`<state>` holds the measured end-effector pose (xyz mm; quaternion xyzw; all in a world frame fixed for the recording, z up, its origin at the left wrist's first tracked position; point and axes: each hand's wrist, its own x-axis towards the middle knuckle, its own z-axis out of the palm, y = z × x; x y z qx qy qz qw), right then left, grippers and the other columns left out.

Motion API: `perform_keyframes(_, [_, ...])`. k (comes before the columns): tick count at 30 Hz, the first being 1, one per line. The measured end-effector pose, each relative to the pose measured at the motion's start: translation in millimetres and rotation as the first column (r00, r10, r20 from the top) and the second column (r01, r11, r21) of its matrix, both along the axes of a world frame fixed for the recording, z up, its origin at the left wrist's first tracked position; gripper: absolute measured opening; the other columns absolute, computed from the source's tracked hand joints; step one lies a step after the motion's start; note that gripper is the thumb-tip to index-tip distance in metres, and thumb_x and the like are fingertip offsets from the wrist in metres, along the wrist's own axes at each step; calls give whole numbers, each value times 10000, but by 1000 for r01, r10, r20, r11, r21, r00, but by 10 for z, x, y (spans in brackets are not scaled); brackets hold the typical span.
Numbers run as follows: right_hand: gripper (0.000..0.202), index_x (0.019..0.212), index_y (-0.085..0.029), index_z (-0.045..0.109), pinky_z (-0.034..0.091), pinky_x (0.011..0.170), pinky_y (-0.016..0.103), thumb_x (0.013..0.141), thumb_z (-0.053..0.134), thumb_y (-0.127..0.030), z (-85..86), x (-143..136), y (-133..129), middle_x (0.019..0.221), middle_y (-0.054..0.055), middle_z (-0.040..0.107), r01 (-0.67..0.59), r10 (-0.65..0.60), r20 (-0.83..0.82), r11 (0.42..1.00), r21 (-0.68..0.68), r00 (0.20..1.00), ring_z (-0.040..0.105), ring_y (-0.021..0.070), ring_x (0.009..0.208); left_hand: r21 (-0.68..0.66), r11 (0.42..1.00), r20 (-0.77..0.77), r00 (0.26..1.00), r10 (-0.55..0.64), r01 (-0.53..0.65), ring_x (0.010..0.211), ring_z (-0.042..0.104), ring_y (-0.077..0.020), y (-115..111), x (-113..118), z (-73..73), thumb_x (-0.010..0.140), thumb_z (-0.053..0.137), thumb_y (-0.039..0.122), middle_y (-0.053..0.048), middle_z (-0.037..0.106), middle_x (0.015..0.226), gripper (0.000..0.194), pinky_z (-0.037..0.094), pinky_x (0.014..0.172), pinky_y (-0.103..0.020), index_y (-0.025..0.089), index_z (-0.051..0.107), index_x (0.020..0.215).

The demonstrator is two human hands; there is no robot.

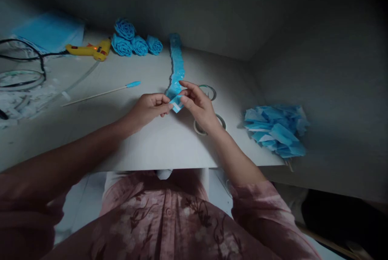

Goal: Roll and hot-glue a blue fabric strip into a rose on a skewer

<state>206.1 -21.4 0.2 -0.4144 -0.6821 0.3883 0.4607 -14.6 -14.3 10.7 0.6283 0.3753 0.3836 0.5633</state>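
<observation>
The left hand [150,108] and the right hand [197,104] are meeting over the middle of the desk [157,146]. Both are pinching the near end of a long blue paper strip [177,66]. The fingers [166,107] of the left hand are closing tight on the folded tip from one side. The fingers [186,87] of the right hand are curling over the tip from the other side and also holding it. So neither hand is open, and both are gripping the same small spot.

From the fingers, the strip is running straight away toward the far wall. Its long way is pointing front to back, not side to side. The held end is lifting a little off the desk, and the rest is lying flat beyond the fingers.

Both hands are about as near to the tip as each other.

Just under and behind the right hand, two tape rolls [209,90] are sitting on the desk. Far beyond the left hand's fingers, blue paper roses [133,41] and a yellow glue gun [91,49] are resting. A thin stick [100,93] is lying out past the left hand. Well off beside the right hand, a heap of blue paper pieces [275,130] is waiting.
</observation>
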Motion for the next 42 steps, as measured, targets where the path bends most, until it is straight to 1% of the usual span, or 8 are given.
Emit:
perform_keyframes(5, [690,1522,-283,657,638,894,393,1004,747,-729,-11,-69,-53,1078,43,731,-2,3,31,999,-37,999,686,217,927,-9,999,-34,999,-35,34,665,554,-141,-23,23,24,823,775,492,-7,647,727,317,444,643,-272,185,698,813])
perform_keyframes(10, [649,1522,-305,666,650,929,422,1010,770,-691,-28,-89,-75,1018,25,720,9,-8,22,998,-57,1000,705,229,935,35,999,-102,994,-37,41,634,500,-130,-19,10,-35,807,784,446,18,570,676,276,354,594,-254,188,687,793])
perform_keyframes(17, [711,1663,-313,564,685,880,422,1118,525,-767,12,-37,-58,1014,43,756,65,-64,12,994,-86,998,740,221,895,47,999,-5,1000,22,-22,638,522,-127,-38,16,27,818,811,436,14,601,691,286,408,623,-261,189,670,790])
perform_keyframes(21, [743,1684,-315,529,690,864,389,1085,624,-744,-21,-48,-47,1045,44,773,3,-2,14,997,-78,1000,737,202,864,44,996,37,997,75,-77,635,527,-125,-25,15,30,834,844,442,11,607,702,312,429,634,-272,187,668,795])
perform_keyframes(28, [721,1647,-296,554,685,883,387,1063,693,-696,-55,-93,-71,1013,36,766,-2,2,-2,996,-87,1000,733,206,875,8,1000,65,998,17,-18,748,626,-163,-21,35,8,832,854,509,-15,694,811,363,525,724,-296,194,675,862])
perform_keyframes(32, [705,1597,-281,585,679,906,395,1055,689,-720,-27,-97,-87,924,3,733,-20,13,-69,995,-98,998,733,206,850,14,1000,61,998,1,-2,748,615,-159,-22,42,14,819,846,454,-5,677,795,323,520,729,-291,197,649,827])
perform_keyframes(35, [706,1567,-284,599,682,916,407,1030,722,-726,-19,-102,-85,974,12,745,-30,19,-114,995,-99,993,744,212,891,20,1000,49,999,-16,15,716,580,-146,-17,37,-16,823,833,436,1,656,780,300,493,697,-282,195,655,823])
perform_keyframes(42, [666,1533,-295,647,681,935,415,1015,784,-690,-48,-118,-85,973,12,758,-7,-2,-98,996,-86,995,729,208,893,27,999,-2,999,-38,38,701,561,-141,-14,22,-51,819,823,464,-2,644,773,309,443,658,-271,184,695,842])
